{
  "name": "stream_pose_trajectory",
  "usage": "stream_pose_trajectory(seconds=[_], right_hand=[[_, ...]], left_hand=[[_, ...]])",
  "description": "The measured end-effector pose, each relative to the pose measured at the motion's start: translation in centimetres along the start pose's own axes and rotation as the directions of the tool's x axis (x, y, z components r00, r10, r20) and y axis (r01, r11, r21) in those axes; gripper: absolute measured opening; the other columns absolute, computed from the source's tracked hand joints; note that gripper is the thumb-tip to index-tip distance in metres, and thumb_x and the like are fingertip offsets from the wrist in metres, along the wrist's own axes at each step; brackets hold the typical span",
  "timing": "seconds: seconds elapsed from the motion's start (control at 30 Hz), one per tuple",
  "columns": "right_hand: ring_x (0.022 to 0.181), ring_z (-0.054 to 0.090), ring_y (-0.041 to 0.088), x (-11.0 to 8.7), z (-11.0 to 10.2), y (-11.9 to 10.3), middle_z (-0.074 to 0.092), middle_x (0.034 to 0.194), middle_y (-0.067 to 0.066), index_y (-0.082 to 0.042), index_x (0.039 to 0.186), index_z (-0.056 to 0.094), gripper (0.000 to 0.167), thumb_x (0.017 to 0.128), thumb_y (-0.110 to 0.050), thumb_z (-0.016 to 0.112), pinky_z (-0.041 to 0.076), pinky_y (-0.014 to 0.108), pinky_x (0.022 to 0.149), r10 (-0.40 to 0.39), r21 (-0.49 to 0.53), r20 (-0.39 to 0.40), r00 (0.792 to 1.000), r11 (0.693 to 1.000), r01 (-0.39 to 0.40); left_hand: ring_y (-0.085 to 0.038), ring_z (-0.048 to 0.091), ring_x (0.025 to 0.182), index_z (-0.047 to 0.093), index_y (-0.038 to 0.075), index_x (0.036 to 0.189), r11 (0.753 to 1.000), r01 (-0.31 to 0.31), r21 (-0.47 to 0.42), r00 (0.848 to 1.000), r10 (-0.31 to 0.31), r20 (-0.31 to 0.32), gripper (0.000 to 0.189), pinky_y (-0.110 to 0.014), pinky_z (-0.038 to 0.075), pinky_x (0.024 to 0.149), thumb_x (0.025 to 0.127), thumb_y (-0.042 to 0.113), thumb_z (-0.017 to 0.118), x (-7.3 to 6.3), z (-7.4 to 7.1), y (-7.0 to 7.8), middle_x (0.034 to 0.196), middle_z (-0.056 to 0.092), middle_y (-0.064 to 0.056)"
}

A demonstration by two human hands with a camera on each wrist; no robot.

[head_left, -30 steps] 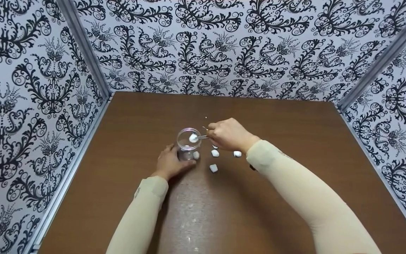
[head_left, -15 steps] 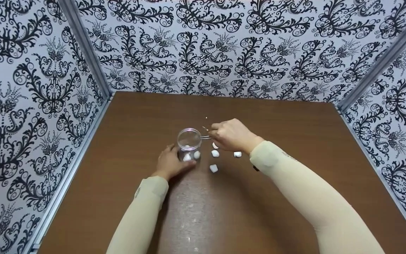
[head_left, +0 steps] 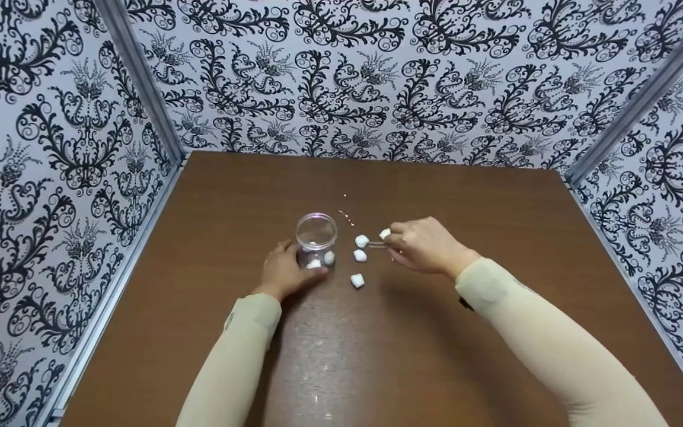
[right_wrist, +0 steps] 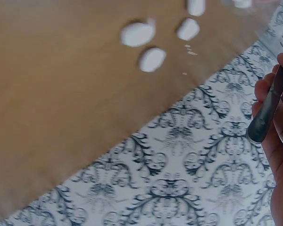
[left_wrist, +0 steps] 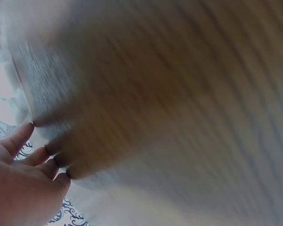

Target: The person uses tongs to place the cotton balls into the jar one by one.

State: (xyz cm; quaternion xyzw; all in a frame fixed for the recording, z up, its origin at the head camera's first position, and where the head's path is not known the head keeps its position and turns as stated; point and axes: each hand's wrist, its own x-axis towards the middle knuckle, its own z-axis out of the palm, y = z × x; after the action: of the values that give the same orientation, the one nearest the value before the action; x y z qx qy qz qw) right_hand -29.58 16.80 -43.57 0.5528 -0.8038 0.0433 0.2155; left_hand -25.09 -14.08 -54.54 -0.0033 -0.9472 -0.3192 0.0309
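Note:
A clear round jar [head_left: 316, 230] stands on the table with a few white cotton balls [head_left: 314, 263] inside. My left hand [head_left: 285, 270] grips its near left side, thumb and fingers around it; in the left wrist view the jar is blurred close up. My right hand [head_left: 427, 246] pinches slim metal tweezers [head_left: 376, 244], their dark handle [right_wrist: 269, 110] plain in the right wrist view. The tips reach a cotton ball [head_left: 362, 241] right of the jar; whether they grip it I cannot tell. Another cotton ball [head_left: 385, 233] lies beside my right fingers.
Two more cotton balls, a middle one [head_left: 360, 255] and a nearer one [head_left: 357, 280], lie between the hands. Small white crumbs [head_left: 347, 217] trail behind the jar. Patterned panels [head_left: 353, 77] enclose the brown table [head_left: 466, 184] at the back and sides.
The cotton ball held by the tweezers over the jar has dropped inside. My right hand has moved right and nearer, bringing the tweezers to another cotton ball. My left hand stays on the jar.

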Motion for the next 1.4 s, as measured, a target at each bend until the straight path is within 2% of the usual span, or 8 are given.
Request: stream_pose_trajectory(seconds=[0.23, 0.5, 0.77, 1.0, 1.4], right_hand=[[0.05, 0.049, 0.017, -3.0, 1.2, -0.3, 0.054, 0.072, 0.0, -0.012, 0.084, 0.073, 0.005, 0.081, -0.014, 0.073, 0.043, 0.039, 0.042, 0.024, -0.007, 0.045, 0.999, 1.0, -0.024], [0.05, 0.05, 0.014, -4.5, 2.3, -0.9, 0.055, 0.072, -0.002, -0.013, 0.083, 0.072, 0.007, 0.078, -0.013, 0.076, 0.044, 0.036, 0.042, 0.026, 0.007, 0.046, 0.999, 1.0, -0.026], [0.052, 0.053, 0.015, -5.0, 3.2, -1.6, 0.058, 0.077, -0.002, -0.013, 0.082, 0.07, 0.008, 0.079, -0.018, 0.076, 0.047, 0.038, 0.045, 0.034, 0.007, 0.074, 0.997, 0.999, -0.034], [0.049, 0.048, 0.014, -4.6, 3.7, -2.1, 0.051, 0.072, -0.003, -0.014, 0.073, 0.062, 0.02, 0.076, -0.019, 0.081, 0.044, 0.037, 0.041, 0.022, -0.015, 0.092, 0.996, 1.0, -0.02], [0.055, 0.055, 0.016, -3.7, 4.4, -2.4, 0.053, 0.073, -0.001, -0.015, 0.076, 0.064, 0.016, 0.08, -0.021, 0.078, 0.045, 0.036, 0.043, -0.026, -0.04, 0.117, 0.993, 0.999, 0.03]], left_hand=[[-0.045, 0.037, 0.136, 0.052, 0.01, 0.145, 1.0, 0.016, 0.005, 1.0, -0.016, 0.022, 0.095, -0.057, 0.03, 0.11, 0.071, 0.06, 0.082, 0.2, 0.1, -0.1, 0.149, 0.042, -0.024], [-0.046, 0.037, 0.136, 0.05, 0.009, 0.146, 1.0, 0.028, 0.014, 0.999, -0.029, 0.042, 0.097, -0.056, 0.031, 0.109, 0.07, 0.061, 0.081, 0.3, 0.2, -0.2, 0.15, 0.04, -0.024], [-0.046, 0.039, 0.135, 0.051, 0.008, 0.146, 1.0, 0.025, 0.015, 0.999, -0.026, 0.03, 0.098, -0.056, 0.031, 0.109, 0.07, 0.062, 0.081, 0.3, 0.2, -0.2, 0.15, 0.041, -0.024], [-0.045, 0.04, 0.134, 0.051, 0.01, 0.146, 1.0, 0.026, 0.007, 0.999, -0.026, 0.028, 0.097, -0.056, 0.032, 0.108, 0.07, 0.062, 0.082, 0.2, 0.2, 0.0, 0.149, 0.042, -0.023], [-0.046, 0.038, 0.136, 0.053, 0.008, 0.143, 0.999, 0.021, 0.027, 1.0, -0.022, 0.02, 0.094, -0.057, 0.029, 0.11, 0.071, 0.061, 0.081, 0.0, -0.1, 0.3, 0.149, 0.042, -0.026]])
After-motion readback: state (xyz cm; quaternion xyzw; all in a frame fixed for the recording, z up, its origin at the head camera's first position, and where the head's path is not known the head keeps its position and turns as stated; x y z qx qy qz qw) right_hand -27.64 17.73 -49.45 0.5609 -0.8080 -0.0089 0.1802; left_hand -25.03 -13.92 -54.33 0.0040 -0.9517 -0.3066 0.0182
